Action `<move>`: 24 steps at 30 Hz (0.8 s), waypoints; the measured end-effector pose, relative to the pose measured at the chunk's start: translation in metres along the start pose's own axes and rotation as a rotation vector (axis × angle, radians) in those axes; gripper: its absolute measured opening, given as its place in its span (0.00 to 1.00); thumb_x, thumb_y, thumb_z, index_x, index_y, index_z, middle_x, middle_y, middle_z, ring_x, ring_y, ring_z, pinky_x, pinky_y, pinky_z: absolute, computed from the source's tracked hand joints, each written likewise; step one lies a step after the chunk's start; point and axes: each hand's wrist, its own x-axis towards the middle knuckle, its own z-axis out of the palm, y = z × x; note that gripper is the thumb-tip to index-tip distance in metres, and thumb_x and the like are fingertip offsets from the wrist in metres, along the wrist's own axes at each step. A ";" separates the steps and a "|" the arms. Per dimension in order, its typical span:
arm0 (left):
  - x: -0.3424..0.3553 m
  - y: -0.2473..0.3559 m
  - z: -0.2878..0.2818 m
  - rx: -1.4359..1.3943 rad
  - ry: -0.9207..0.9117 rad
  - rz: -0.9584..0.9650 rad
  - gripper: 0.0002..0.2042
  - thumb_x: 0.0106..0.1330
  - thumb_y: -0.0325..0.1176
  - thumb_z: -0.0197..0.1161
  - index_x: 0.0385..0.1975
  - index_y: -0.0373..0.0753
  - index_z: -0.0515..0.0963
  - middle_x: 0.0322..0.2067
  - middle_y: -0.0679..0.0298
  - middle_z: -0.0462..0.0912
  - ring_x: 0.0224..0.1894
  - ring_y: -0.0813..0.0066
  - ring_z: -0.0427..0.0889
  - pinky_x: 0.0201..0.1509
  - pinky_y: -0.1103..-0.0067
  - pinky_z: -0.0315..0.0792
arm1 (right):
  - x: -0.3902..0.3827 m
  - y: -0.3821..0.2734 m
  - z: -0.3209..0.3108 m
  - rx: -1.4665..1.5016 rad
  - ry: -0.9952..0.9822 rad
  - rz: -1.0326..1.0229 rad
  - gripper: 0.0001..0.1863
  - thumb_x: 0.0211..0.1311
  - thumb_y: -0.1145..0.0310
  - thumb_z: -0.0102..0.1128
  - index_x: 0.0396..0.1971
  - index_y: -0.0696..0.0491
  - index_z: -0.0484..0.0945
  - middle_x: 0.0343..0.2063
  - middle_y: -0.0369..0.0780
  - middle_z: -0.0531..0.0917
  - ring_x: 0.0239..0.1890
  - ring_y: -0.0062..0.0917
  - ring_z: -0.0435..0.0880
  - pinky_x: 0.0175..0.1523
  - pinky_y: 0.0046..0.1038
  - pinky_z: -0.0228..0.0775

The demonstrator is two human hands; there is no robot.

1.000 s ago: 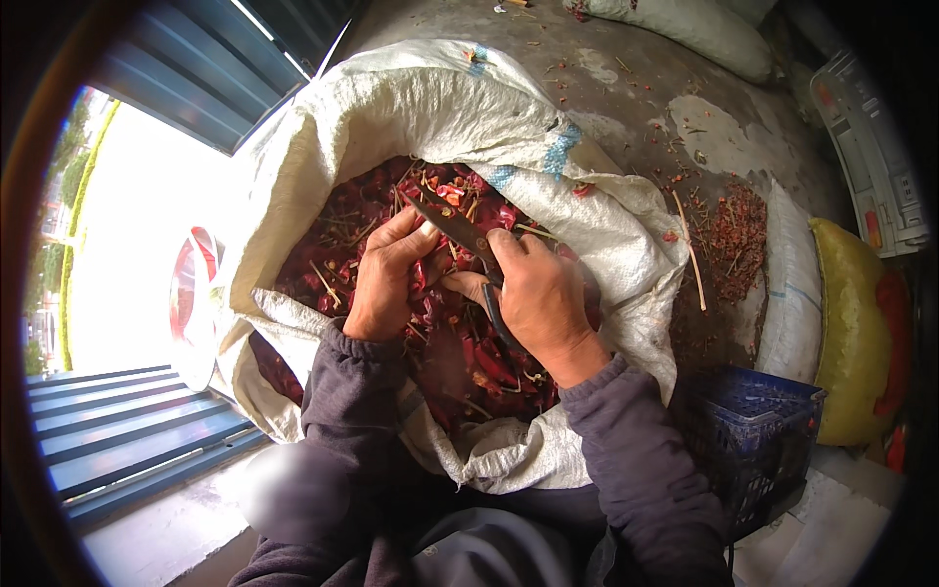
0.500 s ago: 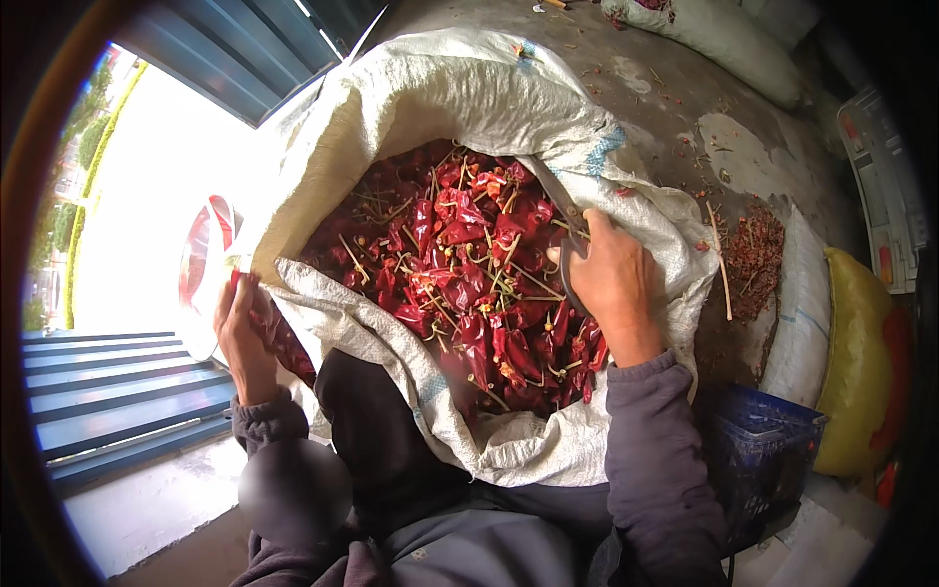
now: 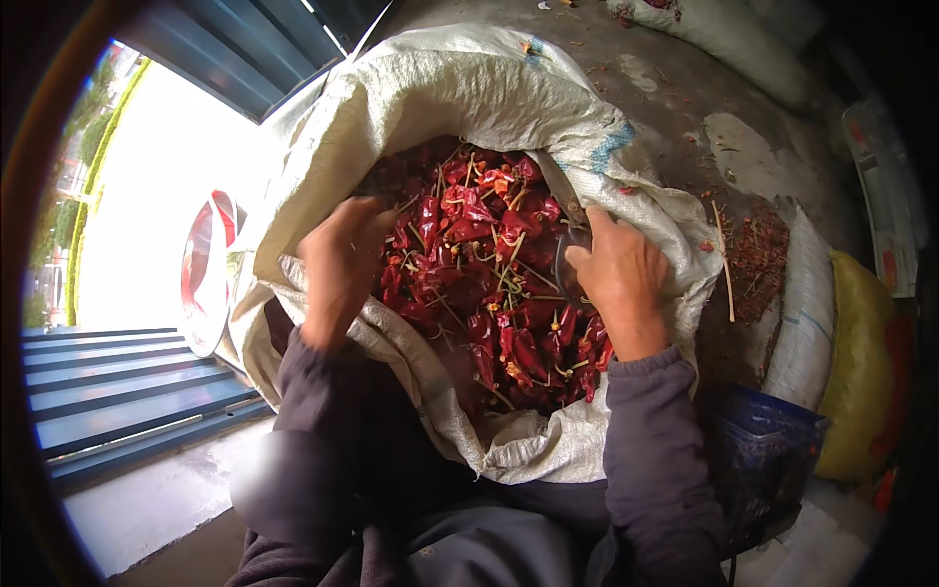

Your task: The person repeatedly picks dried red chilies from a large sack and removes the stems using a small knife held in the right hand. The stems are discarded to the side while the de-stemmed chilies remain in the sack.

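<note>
An open white woven sack (image 3: 450, 73) holds dried red chili peppers (image 3: 514, 342) with pale stems. My left hand (image 3: 335, 256) is over the sack's left part; its fingers are smeared by motion, so their grip is unclear. My right hand (image 3: 621, 274), at the sack's right side, is closed on dark-handled scissors (image 3: 570, 259), whose blade points up along the white cloth at the edge of the peppers.
A blue crate (image 3: 753, 445) stands at lower right, beside white (image 3: 802, 333) and yellow (image 3: 846, 372) sacks. Debris (image 3: 753, 264) lies on the floor. Blue slatted metal panels (image 3: 127, 391) flank a bright opening at left, with a red-and-white round object (image 3: 201, 274) there.
My hands were together at the scissors. My right hand moved right with them; my left went out to the sack's left edge, then came back inward and up over the peppers.
</note>
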 end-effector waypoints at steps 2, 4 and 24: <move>0.032 -0.009 0.039 0.245 -0.171 0.050 0.13 0.67 0.39 0.67 0.39 0.34 0.80 0.31 0.46 0.85 0.34 0.45 0.85 0.39 0.60 0.77 | -0.001 -0.001 -0.003 0.012 0.034 0.004 0.28 0.54 0.57 0.74 0.56 0.47 0.80 0.36 0.46 0.88 0.41 0.46 0.87 0.46 0.45 0.77; 0.042 -0.027 0.056 0.462 -0.243 0.051 0.15 0.66 0.41 0.66 0.35 0.33 0.77 0.32 0.43 0.84 0.37 0.39 0.83 0.40 0.55 0.76 | -0.001 0.003 -0.003 0.139 0.034 -0.003 0.24 0.55 0.57 0.74 0.51 0.49 0.82 0.34 0.46 0.87 0.39 0.44 0.87 0.43 0.43 0.77; -0.006 0.057 0.101 -0.347 -0.330 0.329 0.17 0.61 0.22 0.69 0.51 0.35 0.80 0.38 0.53 0.84 0.40 0.55 0.86 0.43 0.70 0.79 | -0.003 -0.012 0.011 1.104 -0.036 -0.115 0.11 0.71 0.64 0.65 0.34 0.58 0.81 0.24 0.38 0.84 0.23 0.20 0.81 0.29 0.27 0.73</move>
